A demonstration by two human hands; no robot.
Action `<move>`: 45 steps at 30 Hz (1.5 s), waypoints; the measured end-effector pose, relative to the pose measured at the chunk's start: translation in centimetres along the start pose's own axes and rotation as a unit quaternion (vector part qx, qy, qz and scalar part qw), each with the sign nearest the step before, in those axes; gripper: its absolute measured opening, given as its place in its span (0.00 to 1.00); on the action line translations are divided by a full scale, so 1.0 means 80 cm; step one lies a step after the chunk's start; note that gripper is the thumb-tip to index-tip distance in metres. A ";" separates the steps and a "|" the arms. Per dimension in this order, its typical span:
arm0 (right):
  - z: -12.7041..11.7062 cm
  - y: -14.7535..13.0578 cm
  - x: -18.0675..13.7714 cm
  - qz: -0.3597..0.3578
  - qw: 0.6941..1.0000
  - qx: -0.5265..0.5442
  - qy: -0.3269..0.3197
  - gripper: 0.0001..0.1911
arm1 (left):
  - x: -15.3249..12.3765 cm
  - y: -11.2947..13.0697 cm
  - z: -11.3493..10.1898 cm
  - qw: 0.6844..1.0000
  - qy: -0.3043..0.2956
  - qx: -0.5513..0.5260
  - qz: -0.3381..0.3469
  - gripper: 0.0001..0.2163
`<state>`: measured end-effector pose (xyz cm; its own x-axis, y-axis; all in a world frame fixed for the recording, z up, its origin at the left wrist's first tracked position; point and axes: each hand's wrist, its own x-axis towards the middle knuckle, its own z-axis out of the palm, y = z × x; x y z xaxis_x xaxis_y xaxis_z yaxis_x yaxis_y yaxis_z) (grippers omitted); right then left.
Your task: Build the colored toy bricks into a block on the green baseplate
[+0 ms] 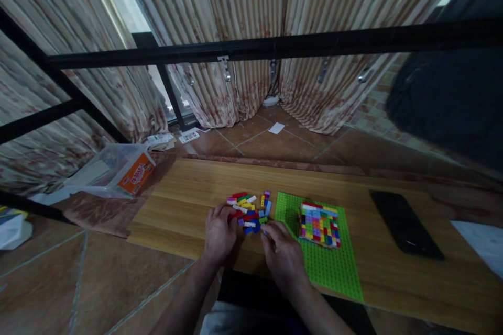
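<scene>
A loose pile of small toy building bricks in mixed colours lies on the wooden table. At the pile's left edge is my left hand, fingers curled and tips touching or right beside a red brick; whatever they hold is hidden. My right hand is by the pile's lower right corner, thumb and forefinger drawn close together; any piece between them is too small to make out. Just right of it, a block built of many coloured bricks sits on a green studded baseplate.
A black phone-like slab and a white paper sheet lie on the right. Left of the table stands a clear plastic box with an orange label. Beyond the table run a black metal rail and striped curtains.
</scene>
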<state>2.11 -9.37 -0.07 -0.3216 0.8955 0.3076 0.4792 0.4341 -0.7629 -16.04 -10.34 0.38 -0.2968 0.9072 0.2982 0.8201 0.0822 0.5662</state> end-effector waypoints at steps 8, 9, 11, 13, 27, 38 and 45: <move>-0.036 -0.028 -0.004 0.129 0.965 0.221 0.055 0.12 | -0.021 0.082 -0.009 0.979 -0.047 -0.191 0.051 0.08; -0.041 -0.029 -0.004 0.149 0.953 0.252 0.071 0.12 | -0.025 0.096 -0.004 0.974 -0.058 -0.209 0.059 0.08; -0.051 -0.028 -0.006 0.180 0.930 0.300 0.114 0.13 | -0.031 0.121 0.008 0.963 -0.070 -0.250 0.066 0.07; -0.065 -0.023 -0.009 0.202 0.914 0.316 0.154 0.13 | -0.034 0.142 0.020 0.954 -0.084 -0.280 0.071 0.07; -0.170 0.069 0.004 0.256 0.945 0.113 0.170 0.16 | -0.021 0.139 0.064 0.964 -0.101 -0.231 0.086 0.13; -0.166 0.067 0.043 0.281 0.954 -0.096 0.036 0.14 | -0.016 0.136 0.090 0.952 -0.155 -0.259 0.047 0.20; -0.165 0.067 0.041 0.295 0.953 -0.043 0.043 0.15 | -0.020 0.139 0.089 0.954 -0.178 -0.240 0.032 0.19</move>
<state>14.43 -2.78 4.35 0.0910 0.9894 -0.1134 0.6229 -0.1454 -0.7687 -2.99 -7.94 0.71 0.0012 0.9938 0.1114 0.4877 -0.0978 0.8675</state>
